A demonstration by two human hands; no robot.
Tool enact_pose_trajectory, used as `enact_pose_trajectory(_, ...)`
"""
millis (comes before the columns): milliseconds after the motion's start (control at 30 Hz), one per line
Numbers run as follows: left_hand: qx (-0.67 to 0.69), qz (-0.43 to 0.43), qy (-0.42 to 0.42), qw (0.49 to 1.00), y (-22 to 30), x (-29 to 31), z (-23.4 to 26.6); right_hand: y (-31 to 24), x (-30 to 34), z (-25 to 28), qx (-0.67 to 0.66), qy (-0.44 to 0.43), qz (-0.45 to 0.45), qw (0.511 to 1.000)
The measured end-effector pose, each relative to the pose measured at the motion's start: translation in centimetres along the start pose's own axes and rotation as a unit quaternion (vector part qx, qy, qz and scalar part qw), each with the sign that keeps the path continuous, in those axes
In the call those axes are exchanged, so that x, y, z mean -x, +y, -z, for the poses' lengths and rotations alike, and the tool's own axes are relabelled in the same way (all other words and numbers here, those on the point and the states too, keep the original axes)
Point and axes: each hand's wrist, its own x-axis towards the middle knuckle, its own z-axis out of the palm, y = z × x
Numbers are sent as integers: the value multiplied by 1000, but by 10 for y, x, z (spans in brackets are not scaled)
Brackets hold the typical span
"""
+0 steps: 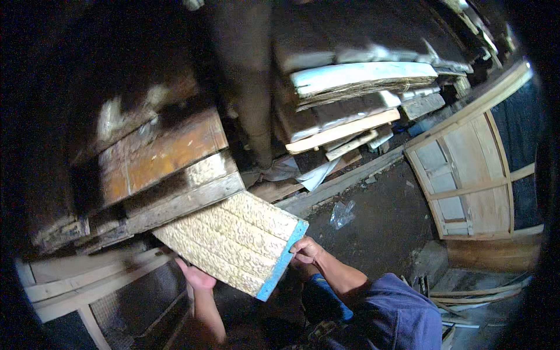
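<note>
A cream-coloured panel with a rough, patterned face and a blue strip along its near end slants out from under a stack of boards. My right hand is closed on the blue end, with the thumb on top. At the panel's lower left edge is my left hand, its palm against the edge and its thumb stretched out away from it. Its other fingers are hidden, apparently beneath the panel. A worn grey plank lies over the panel's far part, with an orange-brown board above it.
A dark post stands between the left stack and another stack of boards, topped by a pale blue-white slab. Clear plastic lies on the dark ground. A wooden framed panel stands right; thin strips lie lower right.
</note>
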Motion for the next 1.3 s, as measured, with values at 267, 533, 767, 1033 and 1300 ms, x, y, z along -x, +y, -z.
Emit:
enact_pose_trajectory(267,26,69,-8,997,-54,89,-1,-50,86,36,46,-64,-66,995)
enact_pose_trajectory(533,68,173,48,981,-84,188,-2,-67,209,18,41,-69,-38,996)
enact_pose_trajectory(767,58,275,0,960,-78,257,38,2,287,85,56,-23,-6,998)
enact_pose_trajectory(1033,29,379,-28,925,-108,323,13,37,400,104,-11,-6,38,999)
enact_pose_trajectory(1300,-93,387,-98,912,-182,371,1,24,487,152,-51,-6,106,993)
